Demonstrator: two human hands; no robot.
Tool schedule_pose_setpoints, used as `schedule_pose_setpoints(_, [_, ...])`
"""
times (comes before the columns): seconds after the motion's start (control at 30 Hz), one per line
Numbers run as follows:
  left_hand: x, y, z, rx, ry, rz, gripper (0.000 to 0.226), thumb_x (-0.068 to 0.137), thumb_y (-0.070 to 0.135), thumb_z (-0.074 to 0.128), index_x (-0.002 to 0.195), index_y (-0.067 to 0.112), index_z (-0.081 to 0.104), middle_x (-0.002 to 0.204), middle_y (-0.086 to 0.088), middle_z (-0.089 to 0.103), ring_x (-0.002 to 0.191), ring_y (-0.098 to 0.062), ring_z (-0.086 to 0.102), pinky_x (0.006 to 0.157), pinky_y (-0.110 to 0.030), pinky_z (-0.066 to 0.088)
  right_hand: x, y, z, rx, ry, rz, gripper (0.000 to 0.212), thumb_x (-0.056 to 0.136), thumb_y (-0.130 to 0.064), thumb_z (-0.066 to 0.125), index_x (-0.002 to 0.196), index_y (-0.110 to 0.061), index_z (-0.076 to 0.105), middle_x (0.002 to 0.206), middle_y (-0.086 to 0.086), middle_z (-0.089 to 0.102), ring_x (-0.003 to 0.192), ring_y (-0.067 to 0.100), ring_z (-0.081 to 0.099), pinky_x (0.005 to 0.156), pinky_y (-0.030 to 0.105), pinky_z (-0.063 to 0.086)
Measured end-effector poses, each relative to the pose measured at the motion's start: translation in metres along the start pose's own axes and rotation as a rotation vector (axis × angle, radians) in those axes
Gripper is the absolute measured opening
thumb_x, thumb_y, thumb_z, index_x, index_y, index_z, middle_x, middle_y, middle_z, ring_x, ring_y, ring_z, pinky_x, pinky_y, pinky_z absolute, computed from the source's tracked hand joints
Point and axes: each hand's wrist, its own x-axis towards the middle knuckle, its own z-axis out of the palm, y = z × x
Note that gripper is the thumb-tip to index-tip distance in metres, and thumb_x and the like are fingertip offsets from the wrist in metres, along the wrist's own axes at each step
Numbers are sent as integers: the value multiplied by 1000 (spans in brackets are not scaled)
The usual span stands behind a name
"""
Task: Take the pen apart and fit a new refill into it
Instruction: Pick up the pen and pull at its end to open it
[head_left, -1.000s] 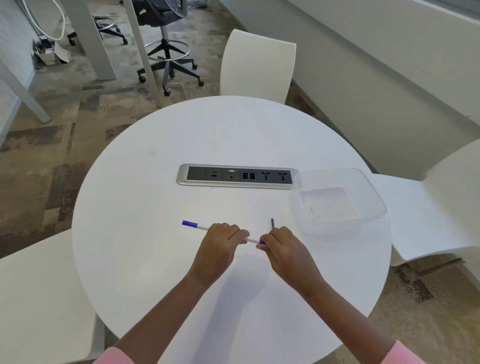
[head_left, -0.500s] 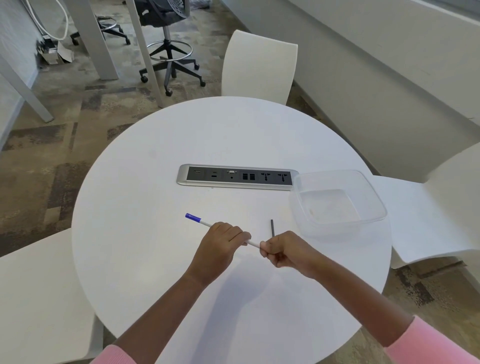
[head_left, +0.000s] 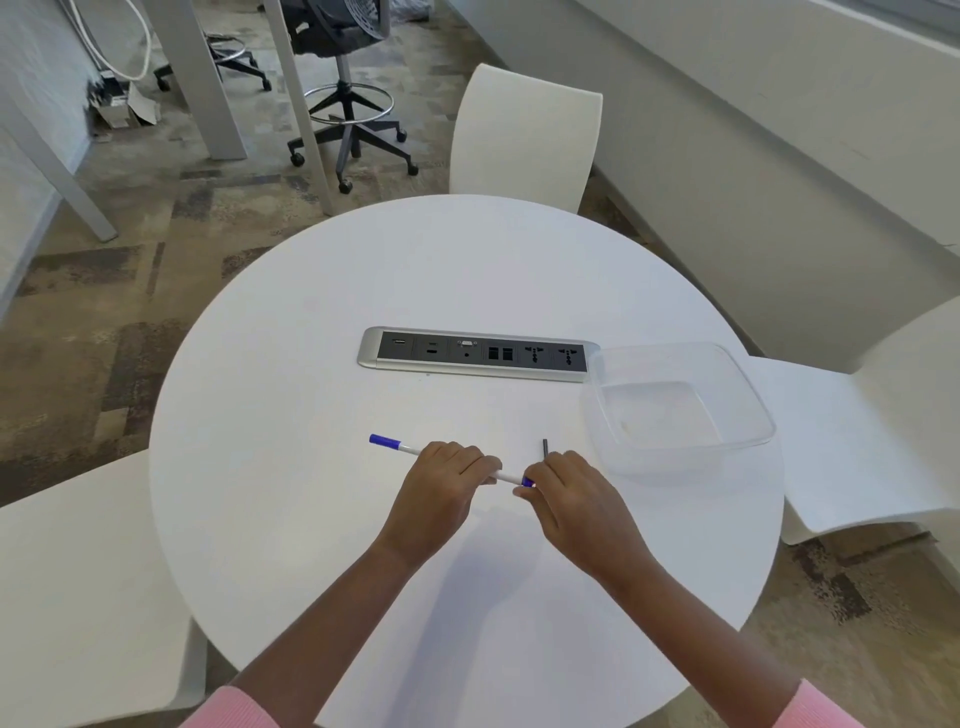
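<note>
A white pen (head_left: 406, 449) with a blue end cap lies across my two hands just above the round white table (head_left: 311, 364). My left hand (head_left: 441, 480) is wrapped around the middle of the barrel. My right hand (head_left: 574, 499) pinches the pen's other end, where a bit of blue shows between the fingertips. A thin dark refill (head_left: 545, 449) pokes up from behind my right hand; most of its length is hidden, and I cannot tell whether the hand touches it.
A clear plastic container (head_left: 727, 415) sits at the table's right side, close to my right hand. A silver socket strip (head_left: 475, 355) is set into the table's middle. White chairs stand at the left, far side and right.
My right hand has rotated from a fist back to a palm-down grip on the pen's end, and the blue tip shows again. The left hand stays on the barrel.
</note>
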Motion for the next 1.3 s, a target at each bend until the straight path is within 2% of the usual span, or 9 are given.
schedule_pose_setpoints(0.2, [-5,1,-1,-6,6,4,8,87,13,48,90,20,51,65,5,59,56,-17,48,63,-21,31,3,1,1,-57,38,-94,28,83,-23,45,61,-11,58,53,1,50,49,17,44,45,22,30])
schedule_pose_setpoints(0.4, [-7,2,-1,-3,25,18,12,86,10,50,91,21,49,66,6,61,62,-15,46,66,-21,32,15,-8,-20,486,-391,330,25,89,-17,50,75,-3,65,60,-3,48,67,16,42,57,23,29])
schedule_pose_setpoints(0.53, [-7,2,-3,-11,51,50,13,86,8,50,90,20,50,66,5,61,65,-13,44,67,-22,34,26,-1,-30,895,-572,630,34,86,-13,57,52,-14,60,41,-10,47,45,8,41,51,20,32])
schedule_pose_setpoints(0.67, [-5,1,-2,-10,64,54,11,85,7,53,88,17,55,67,4,60,66,-14,44,67,-23,35,30,6,-33,1358,-822,965,29,91,-13,48,64,-9,59,48,-4,49,42,6,43,45,14,39])
schedule_pose_setpoints(0.73, [-5,-1,-1,3,54,40,9,85,8,53,87,16,56,66,3,60,64,-15,45,66,-23,35,29,6,-30,1430,-817,994,29,92,-17,46,69,-9,60,48,-5,52,43,6,46,45,13,41])
schedule_pose_setpoints(0.83, [-4,-5,-2,21,37,-6,8,85,10,51,87,17,55,65,3,60,58,-18,50,64,-23,34,28,-1,-26,1193,-604,816,29,94,-21,44,74,-13,63,56,-1,57,51,9,50,51,14,41])
schedule_pose_setpoints(0.97, [-2,-5,-5,42,22,-31,8,86,13,50,87,17,56,65,2,61,55,-20,51,63,-24,34,16,-5,-14,555,-257,361,10,88,-23,54,83,-17,60,70,2,59,69,17,52,64,23,38])
schedule_pose_setpoints(1.1, [0,-3,-4,40,25,-22,10,86,13,50,84,14,60,66,2,61,55,-20,52,62,-24,34,10,-2,-2,89,-34,23,24,83,-30,46,73,-12,58,61,2,56,55,20,51,59,23,36])
schedule_pose_setpoints(1.3, [-1,-1,-4,20,59,-19,7,86,12,51,88,17,55,67,3,62,58,-18,52,64,-23,35,11,0,-1,85,-2,-18,28,82,-26,46,65,-10,62,54,2,54,52,16,46,50,22,31])
